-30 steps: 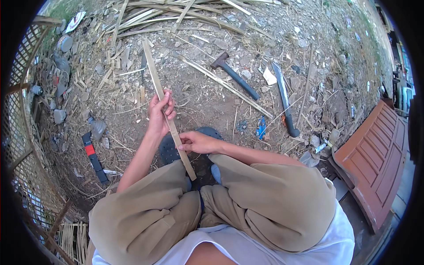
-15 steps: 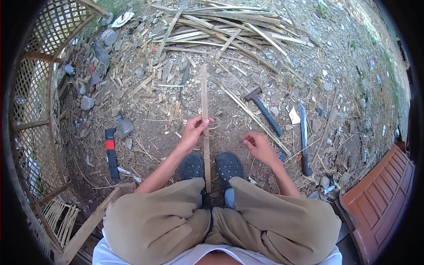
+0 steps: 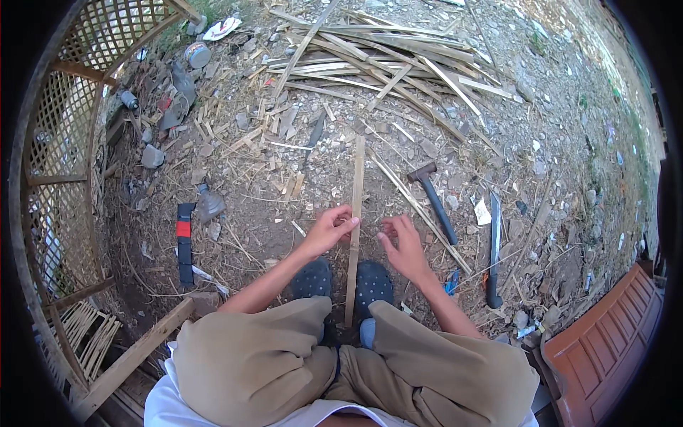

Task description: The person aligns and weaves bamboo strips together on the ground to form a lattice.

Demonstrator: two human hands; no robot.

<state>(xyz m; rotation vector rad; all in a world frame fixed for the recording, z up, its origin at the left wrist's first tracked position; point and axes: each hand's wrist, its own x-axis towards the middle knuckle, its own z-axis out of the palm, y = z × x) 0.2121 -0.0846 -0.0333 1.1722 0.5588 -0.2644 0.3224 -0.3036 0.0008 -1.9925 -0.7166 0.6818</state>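
Left hand [image 3: 331,232] pinches with bent fingers [image 3: 339,212] — right hand [image 3: 405,249] hovers, loosely curled.

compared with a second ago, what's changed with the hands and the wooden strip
The right hand has let go of the wooden strip and is now apart from it, to its right. The strip has moved rightward in the shifted view, no longer crossing the left shoe. The left hand still holds the strip; the hammer and machete still lie on the ground.

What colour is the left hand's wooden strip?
Light brown; the wooden strip shows best in the head view.
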